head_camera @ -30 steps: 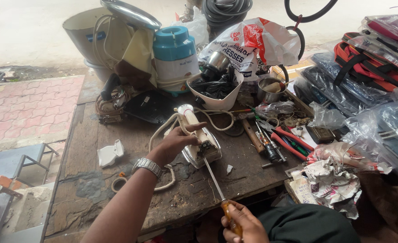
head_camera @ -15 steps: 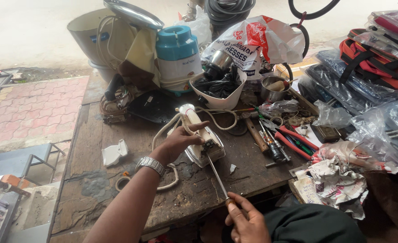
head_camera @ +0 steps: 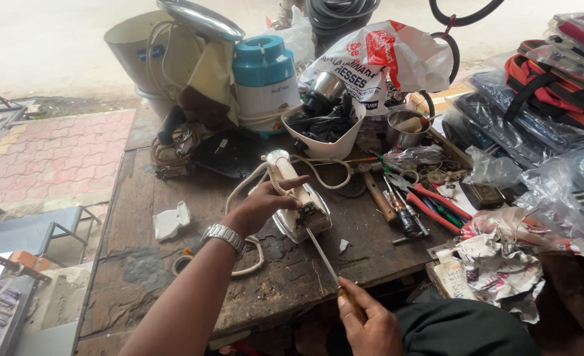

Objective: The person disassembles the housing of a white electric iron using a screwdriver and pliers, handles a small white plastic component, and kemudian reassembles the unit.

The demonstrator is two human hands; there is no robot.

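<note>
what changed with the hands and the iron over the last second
Little changed. The right hand shifted slightly on the screwdriver handle, its fingers spreading, with the blade tip kept at the back of the iron. The left hand stayed pressed on the iron's handle, holding it on the wooden table. The cord and the tools beside it lie as before.
</note>
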